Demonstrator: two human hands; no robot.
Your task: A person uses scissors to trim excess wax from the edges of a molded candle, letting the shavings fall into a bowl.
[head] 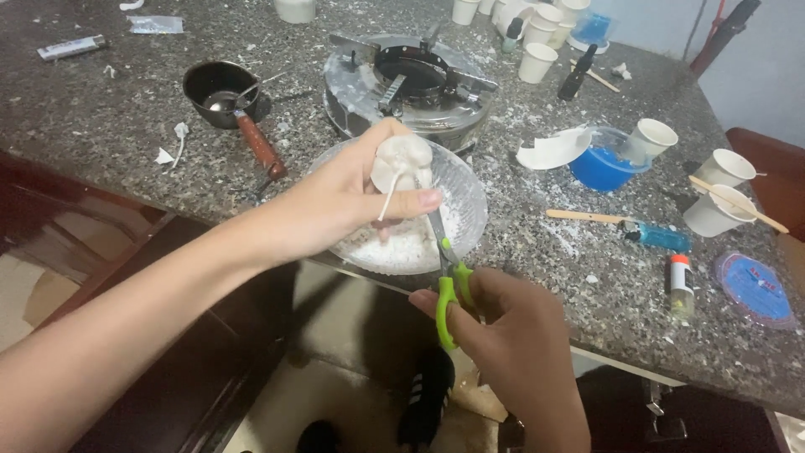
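Your left hand (335, 205) is covering most of the white wax figure (404, 162), so its lower part is staying hidden from you. Your right hand (511, 344) is wrapping the green handles of the scissors (449, 289), and the blade tips are getting lost against the glass bowl (465, 197); you cannot tell if they are touching the wick (388, 197). The top edge is cutting off several paper cups (537, 21), and the right edge is cutting the granite counter (101, 126)
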